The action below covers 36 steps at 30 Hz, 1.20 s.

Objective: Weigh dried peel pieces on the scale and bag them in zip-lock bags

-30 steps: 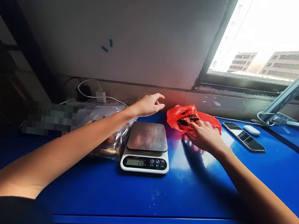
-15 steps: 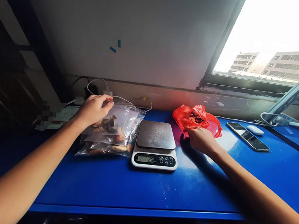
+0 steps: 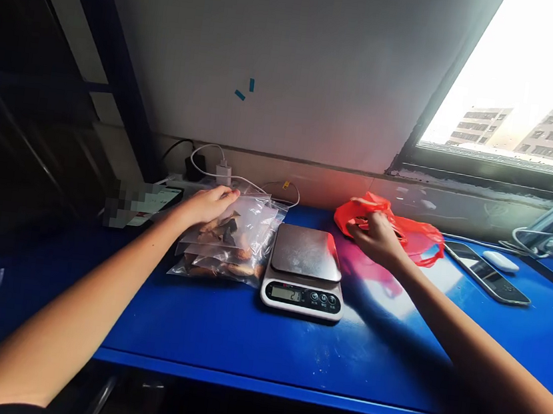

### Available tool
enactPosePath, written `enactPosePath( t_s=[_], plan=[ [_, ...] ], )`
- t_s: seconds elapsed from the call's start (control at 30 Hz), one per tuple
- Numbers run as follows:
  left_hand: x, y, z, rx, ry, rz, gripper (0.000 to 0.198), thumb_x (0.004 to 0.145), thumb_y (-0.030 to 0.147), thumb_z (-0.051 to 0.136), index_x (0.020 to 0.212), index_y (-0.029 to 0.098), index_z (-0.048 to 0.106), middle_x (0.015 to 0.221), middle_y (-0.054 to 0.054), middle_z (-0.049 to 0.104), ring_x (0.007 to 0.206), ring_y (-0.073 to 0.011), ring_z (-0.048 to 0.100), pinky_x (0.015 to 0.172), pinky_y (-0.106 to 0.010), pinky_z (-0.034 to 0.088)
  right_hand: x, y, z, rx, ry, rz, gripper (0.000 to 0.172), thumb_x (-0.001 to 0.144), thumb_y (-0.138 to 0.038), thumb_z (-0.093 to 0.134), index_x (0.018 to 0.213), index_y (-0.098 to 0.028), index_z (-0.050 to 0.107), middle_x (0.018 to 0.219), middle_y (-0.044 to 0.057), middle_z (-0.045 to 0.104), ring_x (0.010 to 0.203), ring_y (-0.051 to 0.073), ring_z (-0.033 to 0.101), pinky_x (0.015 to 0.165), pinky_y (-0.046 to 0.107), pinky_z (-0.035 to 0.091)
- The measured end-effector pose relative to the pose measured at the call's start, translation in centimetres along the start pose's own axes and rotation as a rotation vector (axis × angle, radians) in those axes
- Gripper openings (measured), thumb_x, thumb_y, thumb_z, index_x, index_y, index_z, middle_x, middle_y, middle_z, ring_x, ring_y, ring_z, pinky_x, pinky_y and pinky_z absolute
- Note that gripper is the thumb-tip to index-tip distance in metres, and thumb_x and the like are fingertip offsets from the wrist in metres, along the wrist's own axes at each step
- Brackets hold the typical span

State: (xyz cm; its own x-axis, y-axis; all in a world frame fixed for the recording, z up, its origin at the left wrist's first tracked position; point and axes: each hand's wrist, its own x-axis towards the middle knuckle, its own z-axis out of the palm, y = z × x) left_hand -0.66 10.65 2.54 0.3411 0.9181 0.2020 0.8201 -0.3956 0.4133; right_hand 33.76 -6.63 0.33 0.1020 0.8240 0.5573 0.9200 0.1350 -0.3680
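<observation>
My left hand (image 3: 214,203) lies over a stack of clear zip bags (image 3: 248,230) with brown dried pieces inside. Its fingers stretch along the top bag's upper part and grip nothing that I can see. My right hand (image 3: 378,236) is at the mouth of a red plastic bag (image 3: 424,235), thumb and fingers apart, some fingertips hidden in the opening. Dark reddish-brown bits show inside that bag. Between the hands stands a kitchen scale (image 3: 306,264); its bare metal plate carries nothing, and the display seems to read 2.1.
Right of the red bag lie a phone (image 3: 487,273) and a white earbud case (image 3: 500,261). A lit tablet or phone screen (image 3: 153,205) is at the left. White cables (image 3: 254,181) run along the wall behind the blue table (image 3: 239,343).
The view has swung left. My right hand has gone from the red bag's near rim up over its opening, and the bag's right side spreads out more. My left hand stays at the zip bags.
</observation>
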Motion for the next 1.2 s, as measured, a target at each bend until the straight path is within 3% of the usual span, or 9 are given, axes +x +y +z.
enactPosePath(
  t_s=[0.07, 0.13, 0.3, 0.37, 0.53, 0.73, 0.9, 1.07, 1.2],
  plan=[
    [-0.2, -0.1, 0.0, -0.015, 0.008, 0.0, 0.059, 0.089, 0.056, 0.048, 0.131, 0.017, 0.057, 0.131, -0.014, 0.064, 0.12, -0.0307, 0.061, 0.101, -0.039, 0.047, -1.0, -1.5, -0.5, -0.035, -0.257, 0.001, 0.042, 0.087, -0.046, 0.047, 0.112, -0.016, 0.061, 0.115, 0.018, 0.066, 0.108, 0.032, 0.061, 0.092, 0.048, 0.049],
    [-0.5, 0.1, -0.1, -0.035, 0.036, 0.026, 0.056, 0.087, 0.048, 0.054, 0.133, 0.016, 0.054, 0.131, -0.013, 0.063, 0.117, -0.0258, 0.062, 0.1, -0.034, 0.047, -2.5, -2.7, -1.4, -0.12, -0.338, 0.007, 0.048, 0.088, -0.053, 0.046, 0.113, -0.016, 0.063, 0.118, 0.019, 0.065, 0.114, 0.035, 0.059, 0.095, 0.051, 0.047],
    [-1.5, 1.8, -0.7, -0.069, 0.115, 0.08, 0.045, 0.085, 0.032, 0.056, 0.127, 0.016, 0.057, 0.121, -0.009, 0.067, 0.112, -0.0205, 0.063, 0.096, -0.029, 0.048, -5.0, -3.7, -3.0, -0.109, -0.166, -0.015, 0.053, 0.093, -0.056, 0.042, 0.126, -0.018, 0.059, 0.128, 0.014, 0.063, 0.121, 0.032, 0.055, 0.101, 0.051, 0.044],
    [-2.2, 2.7, -1.0, -0.067, 0.136, 0.086, 0.042, 0.088, 0.04, 0.054, 0.121, 0.017, 0.061, 0.121, -0.01, 0.067, 0.113, -0.0234, 0.063, 0.098, -0.032, 0.048, -5.1, -4.0, -3.0, -0.035, -0.188, -0.056, 0.048, 0.095, -0.054, 0.042, 0.124, -0.019, 0.06, 0.125, 0.012, 0.066, 0.117, 0.029, 0.058, 0.099, 0.049, 0.046],
    [-4.4, 5.0, -1.1, 0.158, -0.002, 0.034, 0.077, 0.079, 0.068, 0.056, 0.137, 0.017, 0.052, 0.136, -0.017, 0.056, 0.121, -0.0353, 0.057, 0.102, -0.045, 0.046, -4.8, -4.7, -2.1, -0.005, -0.127, -0.205, 0.033, 0.096, -0.043, 0.046, 0.111, -0.019, 0.063, 0.11, 0.012, 0.069, 0.105, 0.028, 0.06, 0.092, 0.048, 0.048],
    [-5.5, 5.9, -0.7, 0.166, -0.018, 0.358, 0.046, 0.082, 0.026, 0.056, 0.127, 0.018, 0.058, 0.133, -0.009, 0.058, 0.12, -0.0261, 0.058, 0.108, -0.037, 0.043, -4.9, -4.8, -1.4, 0.019, -0.048, -0.243, 0.024, 0.093, -0.035, 0.052, 0.104, -0.02, 0.066, 0.093, 0.011, 0.068, 0.1, 0.028, 0.056, 0.089, 0.045, 0.047],
    [-6.0, 6.6, -1.6, -0.04, 0.057, 0.601, 0.045, 0.083, 0.007, 0.044, 0.124, 0.018, 0.059, 0.13, -0.007, 0.059, 0.122, -0.0206, 0.056, 0.11, -0.035, 0.041, -5.2, -6.4, -2.0, 0.346, -0.112, -0.051, 0.024, 0.091, -0.04, 0.055, 0.099, -0.021, 0.067, 0.095, 0.009, 0.069, 0.096, 0.025, 0.061, 0.087, 0.042, 0.048],
    [-8.8, 8.7, -2.9, -0.229, -0.133, 0.846, 0.048, 0.088, 0.002, 0.044, 0.13, 0.022, 0.055, 0.128, -0.004, 0.061, 0.119, -0.0164, 0.057, 0.102, -0.029, 0.048, -6.4, -9.5, -3.0, 0.914, -0.329, 0.298, 0.037, 0.089, -0.049, 0.059, 0.112, -0.021, 0.06, 0.089, 0.003, 0.067, 0.083, 0.017, 0.064, 0.077, 0.032, 0.051],
    [-10.6, 9.9, -2.1, -0.259, -0.173, 1.062, 0.046, 0.089, -0.002, 0.044, 0.126, 0.022, 0.057, 0.125, -0.006, 0.061, 0.12, -0.0162, 0.056, 0.105, -0.031, 0.047, -7.0, -10.4, -2.6, 1.069, -0.458, 0.392, 0.034, 0.09, -0.052, 0.057, 0.095, -0.018, 0.06, 0.078, 0.001, 0.064, 0.07, 0.013, 0.06, 0.068, 0.028, 0.049]
  ],
)
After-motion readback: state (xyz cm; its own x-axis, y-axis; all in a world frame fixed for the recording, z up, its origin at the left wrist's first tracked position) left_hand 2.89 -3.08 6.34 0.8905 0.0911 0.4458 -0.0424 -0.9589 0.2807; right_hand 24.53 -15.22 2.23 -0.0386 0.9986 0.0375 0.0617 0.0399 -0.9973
